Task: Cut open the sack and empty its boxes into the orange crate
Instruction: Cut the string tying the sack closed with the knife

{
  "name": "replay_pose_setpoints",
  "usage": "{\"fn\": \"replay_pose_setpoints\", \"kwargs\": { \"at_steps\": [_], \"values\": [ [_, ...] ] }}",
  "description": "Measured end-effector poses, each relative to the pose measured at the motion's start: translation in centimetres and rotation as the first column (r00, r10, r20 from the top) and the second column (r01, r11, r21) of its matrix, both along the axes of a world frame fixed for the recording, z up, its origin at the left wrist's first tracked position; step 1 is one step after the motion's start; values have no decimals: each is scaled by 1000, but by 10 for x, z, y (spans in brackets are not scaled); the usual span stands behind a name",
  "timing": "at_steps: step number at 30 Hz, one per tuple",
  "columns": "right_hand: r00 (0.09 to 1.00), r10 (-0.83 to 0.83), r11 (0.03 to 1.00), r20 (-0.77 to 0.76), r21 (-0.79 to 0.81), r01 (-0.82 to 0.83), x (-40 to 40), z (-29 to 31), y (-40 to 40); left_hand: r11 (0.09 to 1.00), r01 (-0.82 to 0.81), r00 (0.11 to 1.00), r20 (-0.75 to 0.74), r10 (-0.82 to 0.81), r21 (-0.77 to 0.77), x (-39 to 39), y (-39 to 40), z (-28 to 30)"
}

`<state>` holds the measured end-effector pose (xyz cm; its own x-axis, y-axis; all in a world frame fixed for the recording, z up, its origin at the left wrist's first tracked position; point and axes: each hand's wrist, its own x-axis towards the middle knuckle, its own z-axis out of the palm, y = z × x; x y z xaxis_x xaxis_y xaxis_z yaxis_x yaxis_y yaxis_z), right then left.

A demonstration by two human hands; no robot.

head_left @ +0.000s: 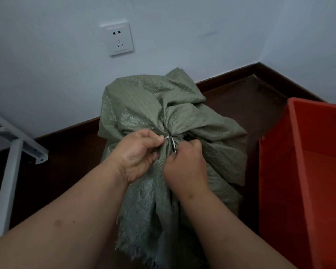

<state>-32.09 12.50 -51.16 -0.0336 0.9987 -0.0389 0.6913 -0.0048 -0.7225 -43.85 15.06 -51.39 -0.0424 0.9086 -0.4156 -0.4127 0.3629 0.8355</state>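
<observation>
A grey-green woven sack (153, 101) stands on the dark floor against the wall, its neck bunched and bound by a thin white tie (167, 137). My left hand (138, 154) pinches the free end of that tie between thumb and forefinger. My right hand (184, 164) grips a small metal blade (173, 146) whose tip rests at the tie. The sack's loose, frayed mouth hangs down toward me between my forearms. No boxes show; the sack hides its contents. The orange crate (275, 171) stands just right of the sack, open side up.
A white wall with a power socket (120, 39) rises behind the sack, edged by a dark skirting board (227, 76). A white metal frame (14, 152) stands at the left. Bare dark floor (246, 107) lies between sack, crate and the room's corner.
</observation>
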Motion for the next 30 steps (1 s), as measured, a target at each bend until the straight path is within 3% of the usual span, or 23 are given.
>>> {"fn": "replay_pose_setpoints", "kwargs": {
  "at_steps": [7,12,17,21,27,30],
  "values": [
    [996,73,997,59,9,-74,1,-5,-9,996,-82,992,88,85,-38,-4,0,0],
    [1000,9,999,22,48,-10,4,4,6,1000,-5,986,-167,9,21,10,4,6],
    [992,99,995,83,-24,-97,1,-6,-12,994,-96,995,13,96,-48,-3,1,2],
    [999,2,1000,47,9,-2,5,1,3,1000,-8,991,-134,4,-28,10,0,5],
    [994,60,998,96,-25,-57,3,-1,-5,997,-66,998,18,67,-51,1,0,2],
    [999,3,1000,53,0,-3,5,6,8,1000,-6,995,-103,4,-26,12,1,7]
  ]
}}
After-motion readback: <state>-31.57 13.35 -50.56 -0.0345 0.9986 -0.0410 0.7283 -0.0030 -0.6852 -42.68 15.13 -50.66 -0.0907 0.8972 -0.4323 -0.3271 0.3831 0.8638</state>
